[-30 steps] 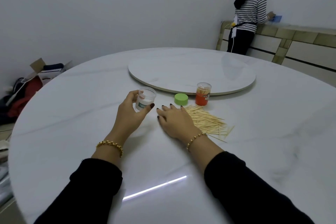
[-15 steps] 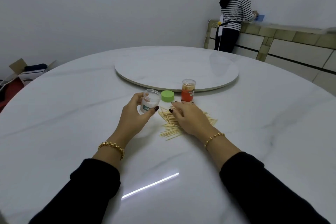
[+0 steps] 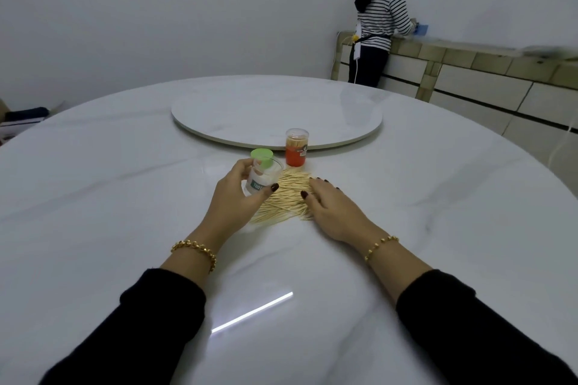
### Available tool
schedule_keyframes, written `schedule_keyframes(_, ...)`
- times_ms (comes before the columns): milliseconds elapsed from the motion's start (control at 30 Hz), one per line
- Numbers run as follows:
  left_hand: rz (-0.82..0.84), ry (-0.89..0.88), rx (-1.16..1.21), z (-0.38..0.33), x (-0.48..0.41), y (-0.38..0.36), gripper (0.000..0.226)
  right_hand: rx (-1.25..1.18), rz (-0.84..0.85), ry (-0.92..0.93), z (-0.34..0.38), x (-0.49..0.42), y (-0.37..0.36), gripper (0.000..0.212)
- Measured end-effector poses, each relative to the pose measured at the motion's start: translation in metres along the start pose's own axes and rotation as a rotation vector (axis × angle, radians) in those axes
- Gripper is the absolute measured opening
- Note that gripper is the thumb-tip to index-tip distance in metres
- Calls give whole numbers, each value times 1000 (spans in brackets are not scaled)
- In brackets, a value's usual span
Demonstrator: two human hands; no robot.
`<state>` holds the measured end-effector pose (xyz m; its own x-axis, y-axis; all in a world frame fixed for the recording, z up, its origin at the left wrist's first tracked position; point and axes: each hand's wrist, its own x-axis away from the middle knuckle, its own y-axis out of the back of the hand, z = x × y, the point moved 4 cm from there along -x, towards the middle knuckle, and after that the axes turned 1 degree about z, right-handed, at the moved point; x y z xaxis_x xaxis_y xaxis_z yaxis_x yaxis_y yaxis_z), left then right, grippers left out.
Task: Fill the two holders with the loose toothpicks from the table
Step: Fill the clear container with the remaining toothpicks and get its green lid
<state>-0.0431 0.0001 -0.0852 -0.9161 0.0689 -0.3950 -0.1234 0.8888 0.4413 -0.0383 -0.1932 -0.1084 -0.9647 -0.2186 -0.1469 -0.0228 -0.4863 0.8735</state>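
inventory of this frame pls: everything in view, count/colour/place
table: 1, white marble, under everything
turntable: 1, white, table centre
toothpicks: one pile, pale wood, under right hand
clear holder: 1, green label, in left hand
orange holder: 1, upright by turntable rim
lid: 1, green, behind clear holder
person: 1, striped top, at counter
counter: 1, beige, far right
bracelets: 2, gold, wrists
left hand: grips clear holder
right hand: flat on toothpicks

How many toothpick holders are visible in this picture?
2. The clear holder is in the left hand; the orange holder stands on the table by the turntable. None seems hidden.
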Motion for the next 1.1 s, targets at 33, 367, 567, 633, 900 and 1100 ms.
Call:
schedule_keyframes(33,2,-4,-2,-1,1,-1,50,-24,5,15,3,0,-1,42)
schedule_keyframes(367,31,-35,-34,-3,4,-1,52,-113,134,93,-3,12,20,72)
schedule_keyframes(567,35,-38,-21,-4,5,-1,49,22,-40,127,3,3,13,44)
schedule_keyframes(633,33,-37,-19,-4,5,-1,50,126,-73,89,5,0,11,37)
schedule_keyframes(900,26,-47,-29,-2,3,-1,52,281,-215,71,10,-8,10,26)
schedule_keyframes(1100,-4,-49,-27,-3,2,1,50,223,-307,146,11,-16,11,17)
